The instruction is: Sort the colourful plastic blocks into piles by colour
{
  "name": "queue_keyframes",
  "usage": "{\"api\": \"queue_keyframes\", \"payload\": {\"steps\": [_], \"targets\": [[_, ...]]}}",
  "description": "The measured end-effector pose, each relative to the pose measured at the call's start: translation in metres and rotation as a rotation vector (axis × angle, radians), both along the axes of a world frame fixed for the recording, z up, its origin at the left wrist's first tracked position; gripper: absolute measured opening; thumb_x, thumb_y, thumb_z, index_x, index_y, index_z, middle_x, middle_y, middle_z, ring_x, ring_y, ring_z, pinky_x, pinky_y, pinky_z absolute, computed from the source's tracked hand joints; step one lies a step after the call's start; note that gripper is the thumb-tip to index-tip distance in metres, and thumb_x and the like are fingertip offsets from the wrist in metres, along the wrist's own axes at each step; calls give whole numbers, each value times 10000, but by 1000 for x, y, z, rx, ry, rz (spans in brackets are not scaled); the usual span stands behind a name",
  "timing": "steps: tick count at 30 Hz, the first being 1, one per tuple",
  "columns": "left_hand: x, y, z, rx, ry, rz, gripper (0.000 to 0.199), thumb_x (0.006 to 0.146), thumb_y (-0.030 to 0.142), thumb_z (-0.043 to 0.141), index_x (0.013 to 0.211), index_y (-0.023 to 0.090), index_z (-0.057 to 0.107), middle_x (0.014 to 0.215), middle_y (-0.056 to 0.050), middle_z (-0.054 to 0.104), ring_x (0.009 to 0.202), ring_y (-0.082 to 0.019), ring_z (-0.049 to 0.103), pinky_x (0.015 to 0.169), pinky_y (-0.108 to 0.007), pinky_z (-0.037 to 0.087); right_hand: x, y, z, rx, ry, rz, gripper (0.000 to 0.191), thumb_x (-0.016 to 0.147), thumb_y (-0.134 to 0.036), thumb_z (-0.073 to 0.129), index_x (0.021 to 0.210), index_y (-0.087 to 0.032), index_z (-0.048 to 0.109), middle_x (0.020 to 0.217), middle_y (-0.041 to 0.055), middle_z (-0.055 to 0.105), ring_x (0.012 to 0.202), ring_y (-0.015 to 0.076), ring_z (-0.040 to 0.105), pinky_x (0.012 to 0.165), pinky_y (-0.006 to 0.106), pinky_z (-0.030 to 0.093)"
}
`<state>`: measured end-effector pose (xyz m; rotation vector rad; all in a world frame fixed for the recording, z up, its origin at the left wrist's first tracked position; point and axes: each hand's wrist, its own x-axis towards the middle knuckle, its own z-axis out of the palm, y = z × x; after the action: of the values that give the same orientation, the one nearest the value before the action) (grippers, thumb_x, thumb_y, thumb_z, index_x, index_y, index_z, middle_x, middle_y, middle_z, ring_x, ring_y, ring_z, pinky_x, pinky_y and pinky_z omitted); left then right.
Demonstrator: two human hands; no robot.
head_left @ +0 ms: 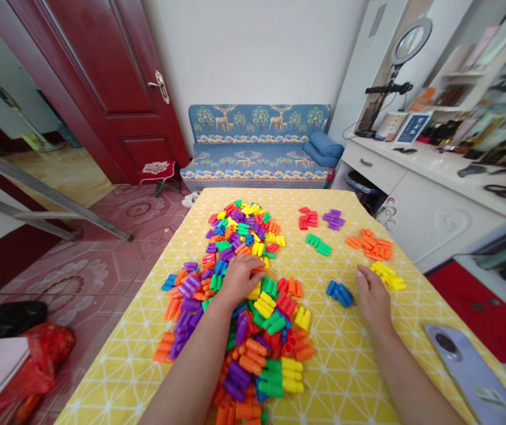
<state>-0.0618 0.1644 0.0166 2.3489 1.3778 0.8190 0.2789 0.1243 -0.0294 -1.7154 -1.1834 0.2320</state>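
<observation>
A large mixed heap of colored plastic pieces [275, 321] covers the left and middle of the yellow patterned tablecloth [337, 366]. Over the heap's middle, my left hand [240, 277] has curled fingers around something I cannot make out, beside orange and yellow pieces. My right hand [371, 292] rests between a blue group [340, 293] and a yellow group [388, 275], its fingers together and whatever they hold hidden. Farther back on the right lie separate groups: red [308, 218], purple [334, 219], green [319, 244] and orange [370, 245].
A phone [474, 366] lies at the table's right edge. Behind the table stands a blue sofa [257, 156]. A white dresser [430, 200] with a ring light [411, 41] is at the right, and a small red stool [158, 171] by the door.
</observation>
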Motion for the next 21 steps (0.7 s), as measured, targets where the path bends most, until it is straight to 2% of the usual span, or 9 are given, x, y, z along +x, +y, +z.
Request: {"api": "queue_keyframes", "payload": {"steps": [3, 8, 12, 14, 16, 19, 21], "targets": [[0, 0, 0, 4, -7, -1, 173, 794, 221, 687, 963, 235, 723, 1046, -42, 723, 1020, -226, 635, 936, -370, 453, 6, 2, -2, -19, 29, -81, 613, 825, -531, 436, 1216, -86, 594, 1233, 190, 600, 1142, 288, 547, 1014, 472, 399], [0, 0, -1, 19, -17, -7, 171, 789, 213, 692, 956, 233, 724, 1034, -38, 723, 1011, -218, 635, 933, -362, 452, 7, 4, -8, -51, 22, -135, 674, 820, -529, 453, 1292, -55, 535, 1227, 211, 582, 1106, 299, 554, 989, 479, 408], [0, 0, -3, 26, -18, -4, 163, 789, 206, 692, 947, 229, 724, 1028, -36, 722, 1005, -215, 636, 930, -361, 455, -1, 2, 0, 48, -56, -125, 633, 845, -492, 475, 1301, -55, 516, 1230, 216, 569, 1130, 305, 546, 963, 496, 429], [0, 1, -3, 33, -21, -1, 161, 787, 203, 693, 943, 228, 724, 1026, -36, 723, 1004, -220, 636, 934, -367, 456, -14, -1, 11, 156, -143, -27, 527, 864, -440, 490, 1268, -105, 543, 1267, 187, 551, 1195, 290, 511, 1004, 496, 405], [0, 1, -4, 37, -29, -2, 173, 784, 198, 693, 951, 227, 722, 1029, -36, 723, 1004, -224, 636, 936, -373, 460, -34, -5, 23, 228, -204, 165, 374, 882, -370, 501, 1180, -169, 601, 1265, 139, 560, 1217, 253, 504, 1041, 471, 385], [0, 2, -5, 43, -73, 8, 195, 799, 179, 662, 982, 221, 716, 1062, -46, 708, 1002, -216, 638, 924, -364, 481, -73, -4, 34, 183, -219, 528, 225, 888, -286, 509, 1044, -229, 662, 1191, 87, 607, 1139, 205, 566, 1005, 412, 436], [1, 2, -5, 57, -119, 28, 203, 808, 132, 617, 972, 207, 710, 1056, -55, 694, 990, -203, 637, 909, -347, 497, -99, 4, 35, 118, -212, 694, 227, 875, -233, 509, 1033, -242, 671, 1183, 75, 619, 1112, 198, 582, 977, 397, 464]]}}
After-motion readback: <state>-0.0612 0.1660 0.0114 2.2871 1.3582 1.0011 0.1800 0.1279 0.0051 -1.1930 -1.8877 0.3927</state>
